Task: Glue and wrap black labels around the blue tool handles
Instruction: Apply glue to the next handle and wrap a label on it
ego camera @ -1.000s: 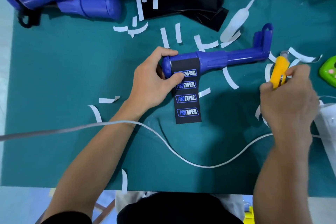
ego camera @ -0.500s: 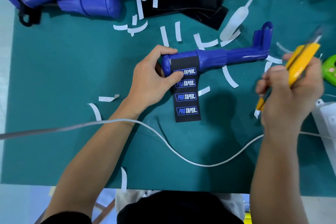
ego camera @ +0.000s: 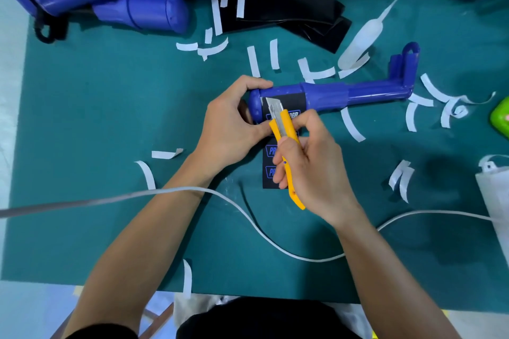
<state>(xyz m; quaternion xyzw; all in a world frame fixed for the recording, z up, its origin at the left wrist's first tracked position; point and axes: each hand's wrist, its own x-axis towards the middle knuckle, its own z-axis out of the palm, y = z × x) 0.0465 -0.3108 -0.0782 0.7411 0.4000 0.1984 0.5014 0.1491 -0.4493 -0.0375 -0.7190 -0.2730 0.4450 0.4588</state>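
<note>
Across the middle of the green mat [ego camera: 96, 118], somewhat nearer its far edge, the blue tool [ego camera: 358, 93] lies on its side with the black label [ego camera: 292, 98] stuck over its handle and the loose tail trailing toward me. My left hand [ego camera: 228, 129] curls round the handle's butt end to stop it rolling. My right hand [ego camera: 314, 170] grips the yellow utility knife [ego camera: 286, 129], its blade [ego camera: 272, 106] laid on the label's left edge, I judge to trim it.
</note>
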